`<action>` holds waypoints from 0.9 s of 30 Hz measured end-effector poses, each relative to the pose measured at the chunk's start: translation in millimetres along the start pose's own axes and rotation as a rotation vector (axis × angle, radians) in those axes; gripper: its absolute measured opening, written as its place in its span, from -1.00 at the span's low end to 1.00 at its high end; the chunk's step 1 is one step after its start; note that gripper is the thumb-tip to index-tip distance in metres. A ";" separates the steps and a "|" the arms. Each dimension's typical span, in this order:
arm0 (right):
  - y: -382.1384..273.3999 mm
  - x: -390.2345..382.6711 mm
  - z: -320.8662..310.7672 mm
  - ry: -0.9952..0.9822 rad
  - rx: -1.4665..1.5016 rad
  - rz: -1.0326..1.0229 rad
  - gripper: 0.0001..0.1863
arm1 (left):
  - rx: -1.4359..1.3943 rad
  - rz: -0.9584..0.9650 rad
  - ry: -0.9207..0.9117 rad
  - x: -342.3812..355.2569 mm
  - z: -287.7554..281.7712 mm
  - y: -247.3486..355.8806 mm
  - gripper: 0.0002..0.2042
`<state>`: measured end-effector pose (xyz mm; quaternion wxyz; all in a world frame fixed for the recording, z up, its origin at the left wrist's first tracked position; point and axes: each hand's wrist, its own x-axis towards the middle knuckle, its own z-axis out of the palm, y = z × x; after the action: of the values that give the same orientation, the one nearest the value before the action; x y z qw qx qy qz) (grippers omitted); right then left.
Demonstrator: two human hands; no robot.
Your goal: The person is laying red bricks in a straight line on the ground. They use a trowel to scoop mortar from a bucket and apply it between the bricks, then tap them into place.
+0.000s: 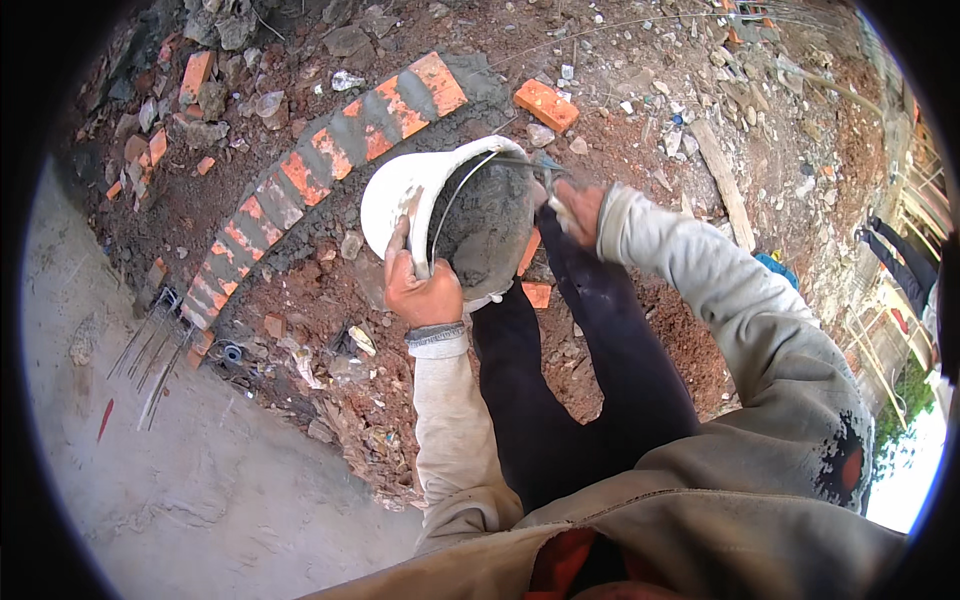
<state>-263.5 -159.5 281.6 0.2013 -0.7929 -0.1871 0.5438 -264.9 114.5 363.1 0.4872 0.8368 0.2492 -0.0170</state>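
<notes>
My left hand (420, 290) grips the near rim of a white bucket (400, 190) that is tilted and full of grey mortar (490, 225). My right hand (578, 210) is at the bucket's far right rim, closed on the handle of a metal tool, probably a trowel (545, 168), whose blade reaches into the mortar. The bucket's thin wire bail curves over the mortar. The bucket hangs above a curved single row of orange bricks (300, 180) set in grey mortar on reddish dirt. My dark trouser legs are below the bucket.
A loose orange brick (546, 104) lies beyond the bucket, with brick pieces (190, 75) and rubble at the upper left. A grey concrete slab (180, 480) with steel rods (150, 345) sticking out is at the left. A wooden plank (725, 185) lies at the right.
</notes>
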 end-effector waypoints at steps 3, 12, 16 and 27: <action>27.0 5.4 -1.9 0.132 0.091 0.014 -0.54 | -0.022 0.164 -0.004 2.4 3.2 36.8 -0.89; 38.5 -5.0 20.8 -0.061 1.103 -0.338 -0.59 | -0.244 0.167 -0.005 20.8 50.2 91.0 -0.93; 44.5 -19.9 12.5 -0.093 1.072 -0.372 -0.57 | -0.227 0.143 -0.007 23.3 75.5 85.0 -0.75; 72.3 -12.8 -33.0 0.161 -0.223 -0.144 -0.49 | -0.183 -0.071 0.129 5.5 159.8 -37.8 -0.63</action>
<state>-231.3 -231.4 264.7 0.1649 -0.8360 -0.2862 0.4383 -242.2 0.1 247.3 0.5435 0.7789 0.3100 0.0427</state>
